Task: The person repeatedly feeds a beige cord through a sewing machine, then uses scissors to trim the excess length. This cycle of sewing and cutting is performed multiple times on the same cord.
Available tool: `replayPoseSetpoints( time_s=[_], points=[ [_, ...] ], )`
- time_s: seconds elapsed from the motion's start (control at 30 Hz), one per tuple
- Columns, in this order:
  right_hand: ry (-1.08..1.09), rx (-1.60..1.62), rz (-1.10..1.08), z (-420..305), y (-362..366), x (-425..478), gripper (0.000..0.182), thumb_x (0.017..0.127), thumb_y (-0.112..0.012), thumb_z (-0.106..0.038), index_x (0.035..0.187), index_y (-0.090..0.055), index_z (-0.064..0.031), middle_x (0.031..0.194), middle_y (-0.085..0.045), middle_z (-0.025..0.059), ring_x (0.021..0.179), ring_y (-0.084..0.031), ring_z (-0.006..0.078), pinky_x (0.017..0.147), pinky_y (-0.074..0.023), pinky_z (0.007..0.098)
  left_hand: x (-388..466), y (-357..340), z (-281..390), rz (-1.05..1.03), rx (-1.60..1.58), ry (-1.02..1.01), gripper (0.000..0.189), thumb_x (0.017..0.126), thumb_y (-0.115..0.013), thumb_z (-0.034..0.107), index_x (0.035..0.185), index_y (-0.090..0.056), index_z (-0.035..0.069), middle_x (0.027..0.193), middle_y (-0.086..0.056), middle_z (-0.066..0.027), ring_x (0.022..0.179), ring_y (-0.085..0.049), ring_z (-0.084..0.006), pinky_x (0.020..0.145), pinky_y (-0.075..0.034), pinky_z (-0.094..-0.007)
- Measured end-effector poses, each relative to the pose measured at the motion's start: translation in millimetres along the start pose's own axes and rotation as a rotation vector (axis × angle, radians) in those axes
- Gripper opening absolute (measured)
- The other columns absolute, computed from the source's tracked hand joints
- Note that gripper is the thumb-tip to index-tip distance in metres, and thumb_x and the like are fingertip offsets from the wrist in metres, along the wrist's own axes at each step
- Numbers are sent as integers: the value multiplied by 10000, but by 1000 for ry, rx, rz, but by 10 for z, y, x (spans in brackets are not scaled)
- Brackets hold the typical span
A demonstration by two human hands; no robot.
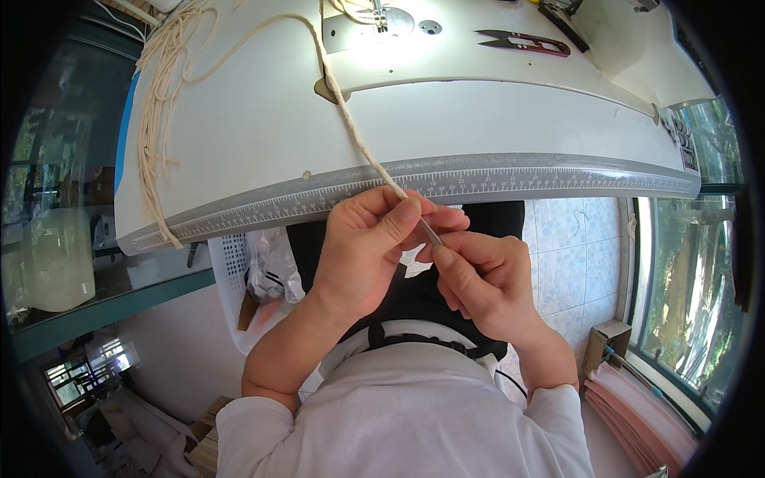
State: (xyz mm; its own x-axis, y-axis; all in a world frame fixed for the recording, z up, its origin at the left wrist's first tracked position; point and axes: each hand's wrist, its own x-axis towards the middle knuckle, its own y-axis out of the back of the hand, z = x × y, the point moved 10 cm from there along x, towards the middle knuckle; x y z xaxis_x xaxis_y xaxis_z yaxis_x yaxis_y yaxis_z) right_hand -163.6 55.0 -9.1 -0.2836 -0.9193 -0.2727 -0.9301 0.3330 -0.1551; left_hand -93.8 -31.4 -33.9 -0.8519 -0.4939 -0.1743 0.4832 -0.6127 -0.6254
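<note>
A cream cord [352,122] runs over the sewing table down to my hands at its front edge. My left hand [373,239] pinches the cord near its end between thumb and forefinger. Just beyond that grip, a thin, greyish tapered piece [431,232] points down to the right. My right hand [484,281] pinches this piece between thumb and forefinger. Whether it is a metal tool or the cord's covering I cannot tell. Both hands are close together above my lap, and the fingers partly hide the cord's end.
Along the table's front edge lies a printed ruler strip [478,181]. A bundle of cream cords [158,101] hangs over the left side. Thread snips [526,45] rest right of the sewing machine's presser foot [380,17]. A white plastic basket [230,299] stands below the table.
</note>
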Motion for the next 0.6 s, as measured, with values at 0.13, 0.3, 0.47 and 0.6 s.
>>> replayPoseSetpoints(
  time_s=[0.13, 0.3, 0.47, 0.6],
  points=[
    [92, -50, 34, -24, 31, 4, 253, 1008, -537, -136, 921, -699, 38, 500, -516, 1, 416, -442, 48, 406, -320, 219, 0, -13, 29, -10, -81, 1, 299, 1025, -524, 293, 1071, -649, 26, 1088, -698, -224, 1043, -685, -366, 834, -587, -444],
    [69, -49, 7, -52, 18, -7, 183, 990, -543, -51, 975, -691, 55, 562, -499, -16, 507, -412, 31, 459, -333, 225, -10, 41, 35, 71, -15, 26, 314, 1028, -524, 287, 1031, -674, 11, 1048, -709, -220, 974, -709, -352, 764, -595, -412],
    [117, -120, 45, -48, 44, -22, 168, 975, -559, -42, 955, -694, 56, 551, -496, -9, 505, -399, 28, 450, -322, 225, -7, 53, 45, 102, 42, 38, 280, 1025, -535, 253, 1011, -681, 14, 1018, -718, -210, 948, -716, -344, 735, -593, -402],
    [111, -120, 57, -48, 54, -24, 165, 971, -563, -40, 947, -695, 56, 547, -494, -5, 504, -393, 27, 446, -315, 228, -4, 27, 55, 111, 25, 25, 263, 1025, -538, 237, 1006, -676, 14, 1022, -717, -207, 950, -716, -336, 735, -593, -400]
  ],
)
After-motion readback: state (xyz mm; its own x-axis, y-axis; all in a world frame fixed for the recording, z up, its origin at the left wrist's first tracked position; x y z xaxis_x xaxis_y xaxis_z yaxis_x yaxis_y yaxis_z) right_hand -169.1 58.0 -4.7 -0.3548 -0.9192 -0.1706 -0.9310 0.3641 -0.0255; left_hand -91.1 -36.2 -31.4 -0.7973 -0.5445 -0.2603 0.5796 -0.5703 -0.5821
